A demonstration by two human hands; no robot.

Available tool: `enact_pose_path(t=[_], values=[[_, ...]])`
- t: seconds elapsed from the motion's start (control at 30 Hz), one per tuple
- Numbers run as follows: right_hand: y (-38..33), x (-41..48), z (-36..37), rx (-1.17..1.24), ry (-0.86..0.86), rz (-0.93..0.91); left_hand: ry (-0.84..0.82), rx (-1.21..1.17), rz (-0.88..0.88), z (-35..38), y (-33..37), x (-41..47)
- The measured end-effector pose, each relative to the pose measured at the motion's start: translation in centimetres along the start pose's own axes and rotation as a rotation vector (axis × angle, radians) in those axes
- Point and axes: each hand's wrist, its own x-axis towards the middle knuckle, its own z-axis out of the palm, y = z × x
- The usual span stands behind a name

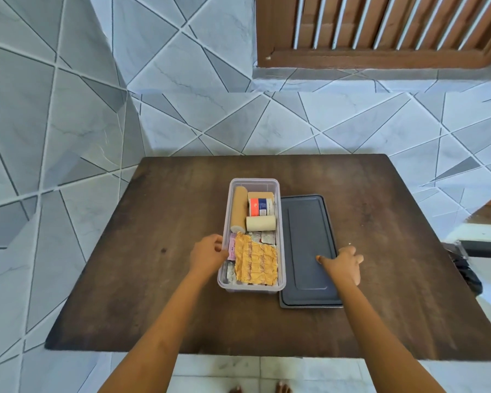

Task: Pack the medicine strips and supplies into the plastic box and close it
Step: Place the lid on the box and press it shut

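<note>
A clear plastic box (281, 251) stands open in the middle of the dark wooden table (159, 279). Inside lie a long brown bandage roll (239, 208), a red-and-blue labelled roll (261, 207), a cream roll (260, 223), silver medicine strips (267, 237) and a crinkled orange strip (255, 262) on top. The grey lid (306, 222) lies flat just right of the box. My left hand (207, 255) grips the box's left wall. My right hand (345, 265) rests on the lid's right edge, thumb on top, fingers curled over the rim.
The table stands against a grey tiled wall. A brown slatted window (380, 26) is above at the right. A dark object (465, 268) sits off the table's right edge. My bare feet (260, 388) show below the near edge.
</note>
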Motion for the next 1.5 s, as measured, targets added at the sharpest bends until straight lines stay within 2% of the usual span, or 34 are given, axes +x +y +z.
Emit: enact_pose_path(t=[0.13, 0.2, 0.27, 0.3, 0.37, 0.43, 0.5, 0.6, 0.73, 0.83, 0.9, 1.0, 1.13, 1.3, 1.5], values=[[-0.3, 0.2, -2.5, 0.098, 0.013, -0.130, -0.039, 0.079, 0.021, 0.1, 1.6, 0.1], [-1.1, -0.1, -3.6, 0.185, 0.044, -0.186, 0.051, 0.153, 0.019, 0.0, 2.8, 0.0], [-2.3, -1.1, -4.5, 0.237, 0.113, -0.258, 0.158, 0.112, 0.117, 0.0, 5.0, -0.2], [-3.0, -1.7, -4.8, 0.241, 0.147, -0.296, 0.141, 0.056, 0.182, 0.3, 6.3, -0.3], [-4.5, -3.5, -5.0, 0.227, 0.197, -0.375, -0.007, -0.134, 0.232, 0.9, 9.1, -0.9], [-5.7, -5.3, -4.7, 0.196, 0.196, -0.473, -0.185, -0.452, 0.163, 1.2, 11.9, -1.8], [-6.6, -6.9, -4.0, 0.136, 0.159, -0.576, -0.257, -0.680, 0.087, 1.5, 13.4, -1.9], [-6.9, -8.6, -2.7, 0.045, 0.158, -0.691, -0.191, -0.741, 0.068, 1.9, 13.7, -1.4], [-6.5, -8.8, -1.0, 0.041, 0.050, -0.794, -0.021, -0.612, 0.098, 1.6, 12.6, -0.3], [-5.7, -7.6, -0.3, 0.160, -0.045, -0.778, 0.089, -0.574, 0.070, 0.2, 10.6, 1.0], [-4.8, -6.2, 0.0, 0.083, -0.073, -0.740, 0.111, -0.570, 0.017, -0.7, 8.5, 2.2], [-3.7, -4.6, 0.6, -0.037, -0.230, -0.630, 0.135, -0.548, -0.092, -1.6, 5.7, 3.2], [-3.2, -4.4, 2.0, 0.199, -0.378, -0.445, 0.156, -0.401, -0.120, -1.3, 3.5, 3.1], [-3.6, -4.6, 3.2, 0.304, -0.293, -0.386, 0.111, -0.315, -0.075, -0.6, 3.4, 3.4], [-4.4, -3.8, 4.1, 0.313, -0.159, -0.374, 0.176, -0.320, -0.045, 0.2, 3.6, 4.2]])
